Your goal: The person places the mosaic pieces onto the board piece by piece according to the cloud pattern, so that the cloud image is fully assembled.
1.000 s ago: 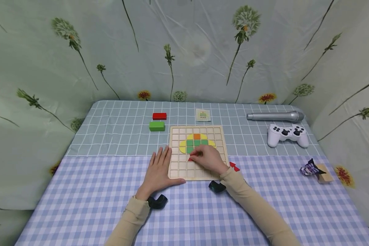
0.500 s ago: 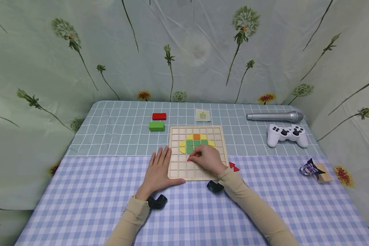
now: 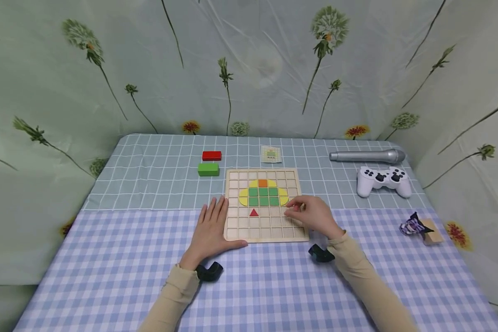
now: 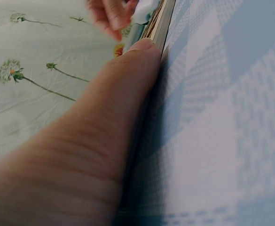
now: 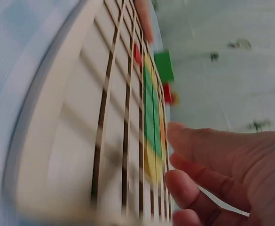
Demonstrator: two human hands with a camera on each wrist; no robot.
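Observation:
My left hand lies flat with spread fingers at the left edge of a wooden grid board, its thumb along the front edge. A red triangle tile sits in a square below a block of green square tiles. Yellow curved tiles flank the green ones, and an orange square tile tops them. Over the board's right side hovers my right hand, fingers loosely bent. In the right wrist view its thumb and fingers are apart, with nothing seen between them.
Behind the board are a green block, a red block and a small pattern card. To the right lie a microphone, a white game controller and a figure by a wooden block.
My right hand has let go of the red triangle tile, which stays on the board, and moved right. Two loose red triangles beside the board are now hidden. My left hand stays put.

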